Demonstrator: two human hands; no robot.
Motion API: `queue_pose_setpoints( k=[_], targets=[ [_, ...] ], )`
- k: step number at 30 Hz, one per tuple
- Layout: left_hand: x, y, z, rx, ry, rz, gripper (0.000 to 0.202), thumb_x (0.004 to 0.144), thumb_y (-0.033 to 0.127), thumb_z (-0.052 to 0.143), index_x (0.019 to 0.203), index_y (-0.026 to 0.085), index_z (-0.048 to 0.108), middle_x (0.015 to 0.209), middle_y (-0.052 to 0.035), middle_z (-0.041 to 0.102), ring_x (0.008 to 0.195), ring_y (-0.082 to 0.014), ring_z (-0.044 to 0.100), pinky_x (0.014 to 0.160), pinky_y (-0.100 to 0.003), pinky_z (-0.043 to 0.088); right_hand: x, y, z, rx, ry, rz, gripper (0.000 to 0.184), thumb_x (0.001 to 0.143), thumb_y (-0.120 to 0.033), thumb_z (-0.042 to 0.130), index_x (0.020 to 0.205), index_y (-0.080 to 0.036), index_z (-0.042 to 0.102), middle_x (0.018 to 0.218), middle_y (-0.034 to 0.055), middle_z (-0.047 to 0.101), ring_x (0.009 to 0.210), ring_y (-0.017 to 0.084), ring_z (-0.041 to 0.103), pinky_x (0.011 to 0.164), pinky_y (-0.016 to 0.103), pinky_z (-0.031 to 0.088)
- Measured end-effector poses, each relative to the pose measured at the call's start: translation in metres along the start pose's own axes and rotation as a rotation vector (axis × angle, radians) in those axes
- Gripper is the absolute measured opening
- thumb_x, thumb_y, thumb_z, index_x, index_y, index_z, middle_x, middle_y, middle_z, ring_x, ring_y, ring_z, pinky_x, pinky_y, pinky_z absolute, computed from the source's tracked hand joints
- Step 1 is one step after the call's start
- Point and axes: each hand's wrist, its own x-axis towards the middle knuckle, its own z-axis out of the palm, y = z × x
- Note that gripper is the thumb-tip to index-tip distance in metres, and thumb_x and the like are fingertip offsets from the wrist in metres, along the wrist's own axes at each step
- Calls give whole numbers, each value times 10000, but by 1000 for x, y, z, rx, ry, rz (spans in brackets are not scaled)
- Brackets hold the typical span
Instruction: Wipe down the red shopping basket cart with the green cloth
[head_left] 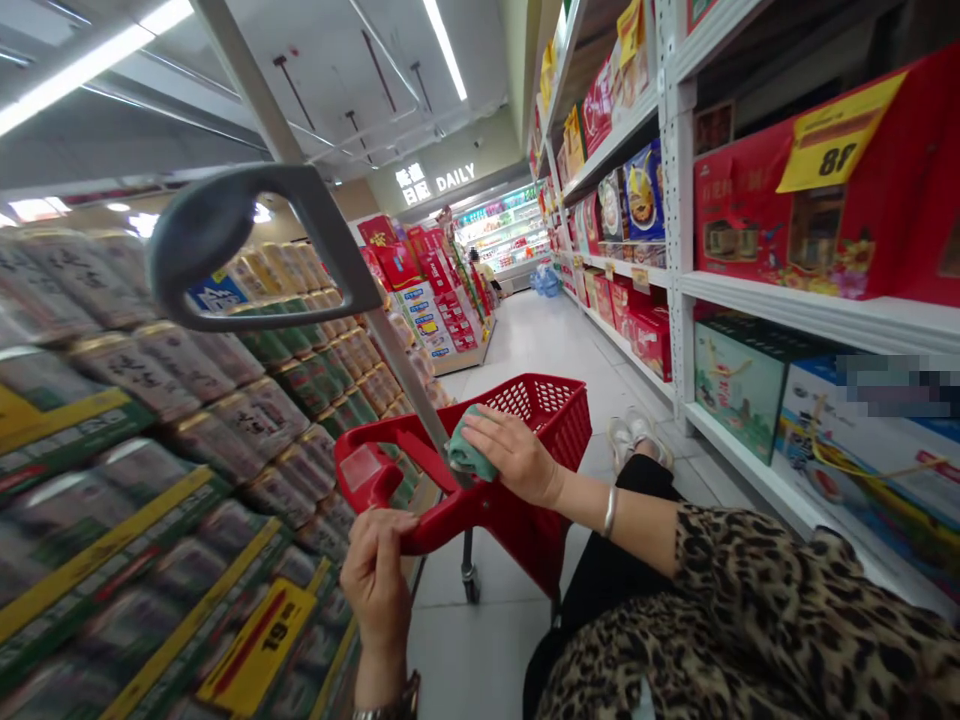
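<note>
The right hand (514, 458) is pressing a soft, light teal cloth (471, 450) against the stiff red plastic shopping trolley (541, 425) at frame centre, fingers together, while the left hand (379, 572) is closing around the trolley's firm red bar (442, 522).

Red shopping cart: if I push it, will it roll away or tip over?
The red shopping cart will probably roll easily, because a small caster wheel shows underneath. Its plastic mesh basket looks fairly light, so a hard sideways shove might tip it. The tall grey pole could make it feel a bit top-heavy.
</note>
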Motion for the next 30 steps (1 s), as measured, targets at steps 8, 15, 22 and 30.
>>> queue_pose_setpoints(
  k=[8, 15, 22, 30],
  targets=[
    [-6, 4, -10, -29, 33, 0, 285, 983, 230, 562, 760, 222, 739, 750, 2, 684, 740, -152, 619, 752, -308, 501, 3, 8, 4, 77, -326, 319, 457, 819, 33, 530, 1199, -162, 690, 1174, 123, 733, 1093, 245, 658, 1018, 442, 520],
    [-6, 8, -11, -25, 34, -3, 301, 983, 198, 553, 731, 215, 717, 740, 11, 670, 731, -140, 612, 741, -299, 487, -3, -32, -18, 190, -425, 107, 575, 767, 57, 483, 1275, -148, 655, 1309, 122, 697, 1272, 220, 597, 1151, 436, 438],
    [-3, 7, -13, -39, 42, 2, 292, 975, 185, 562, 723, 204, 709, 729, 8, 669, 726, -136, 615, 745, -305, 479, -35, -32, -25, -22, -359, 40, 506, 932, -28, 431, 1386, -147, 621, 1376, 123, 671, 1397, 252, 491, 1169, 478, 439],
    [1, 0, -19, -54, 69, -20, 312, 970, 194, 563, 682, 200, 684, 673, 7, 650, 687, -142, 609, 731, -315, 477, -98, 35, -33, -233, -306, 193, 501, 938, -19, 454, 1355, -201, 664, 1362, 113, 686, 1390, 274, 511, 1114, 516, 484]
  ],
)
